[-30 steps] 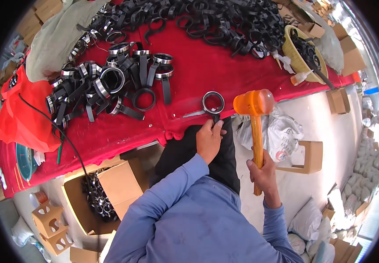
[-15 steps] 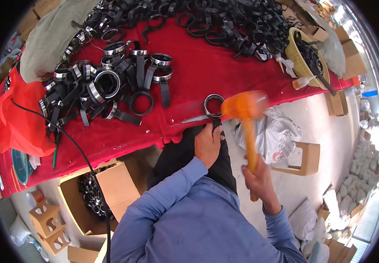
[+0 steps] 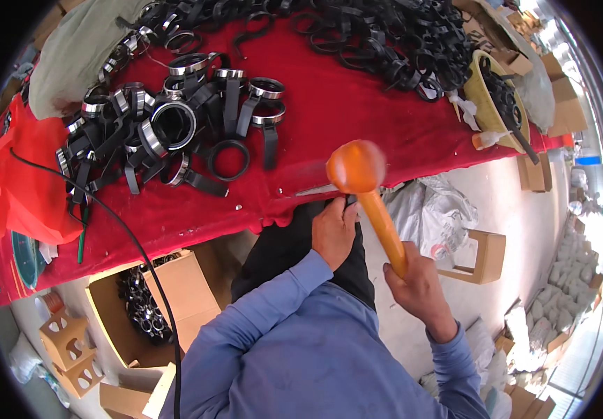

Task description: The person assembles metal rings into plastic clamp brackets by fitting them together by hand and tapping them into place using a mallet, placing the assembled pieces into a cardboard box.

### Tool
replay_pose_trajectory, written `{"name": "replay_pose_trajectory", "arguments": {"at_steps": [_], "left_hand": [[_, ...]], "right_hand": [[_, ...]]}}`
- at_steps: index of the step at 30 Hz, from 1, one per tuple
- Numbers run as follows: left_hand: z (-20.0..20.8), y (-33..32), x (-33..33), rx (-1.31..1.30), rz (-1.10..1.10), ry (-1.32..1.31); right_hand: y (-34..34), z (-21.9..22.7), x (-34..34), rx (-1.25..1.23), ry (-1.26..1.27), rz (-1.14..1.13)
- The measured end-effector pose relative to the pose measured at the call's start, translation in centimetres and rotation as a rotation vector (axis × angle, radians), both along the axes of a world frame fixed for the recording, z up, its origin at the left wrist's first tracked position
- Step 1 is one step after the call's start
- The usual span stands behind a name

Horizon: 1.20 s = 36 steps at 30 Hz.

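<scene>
Now the right hand is closed around the lower end of the orange mallet, whose round head sits over the near edge of the red table, blurred with motion. A second ago that head was raised off to the right, clear of the ring clamp lying at the table edge; half a second ago it was already swinging in; now it covers the spot where the clamp lay, so the clamp itself is hidden under it. I judge this to be a blow landing or just about to land on the clamp.

The mallet's long axis runs on a slant from the right hand, low and to the right, up and to the left toward the table; the head points away from the person, the handle end toward them.

The left hand is curled at the table edge just beside the mallet head, as before, apparently pinning something dark there; what exactly it grips I cannot tell.

Farther out, a heap of black ring clamps lies on the left of the cloth. A yellow bowl stands at the far right.
</scene>
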<state>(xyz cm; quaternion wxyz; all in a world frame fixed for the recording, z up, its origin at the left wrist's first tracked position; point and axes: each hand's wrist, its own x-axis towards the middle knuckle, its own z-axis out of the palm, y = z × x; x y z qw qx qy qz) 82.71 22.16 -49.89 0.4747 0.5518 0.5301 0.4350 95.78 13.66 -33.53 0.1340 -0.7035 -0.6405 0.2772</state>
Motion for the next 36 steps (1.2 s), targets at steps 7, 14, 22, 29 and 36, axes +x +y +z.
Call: {"name": "replay_pose_trajectory", "arguments": {"at_steps": [7,14,22,29,36], "left_hand": [[-0.1,-0.2,0.0,-0.072,-0.006,-0.073],[-0.2,-0.4,-0.2,-0.06,0.022,-0.065],[0.1,-0.6,-0.3,-0.029,0.032,-0.045],[0.5,-0.6,0.2,-0.128,-0.009,-0.069],[0.6,-0.2,0.2,-0.076,-0.008,-0.047]], "right_hand": [[2.0,-0.2,0.8,0.074,-0.039,0.081],[6.2,4.4,0.2,-0.021,0.022,0.018],[8.6,5.0,1.5,-0.354,0.246,-0.215],[7.1,2.3,3.1,-0.389,0.243,-0.316],[2.4,-0.4,4.6,-0.077,0.213,-0.41]]}}
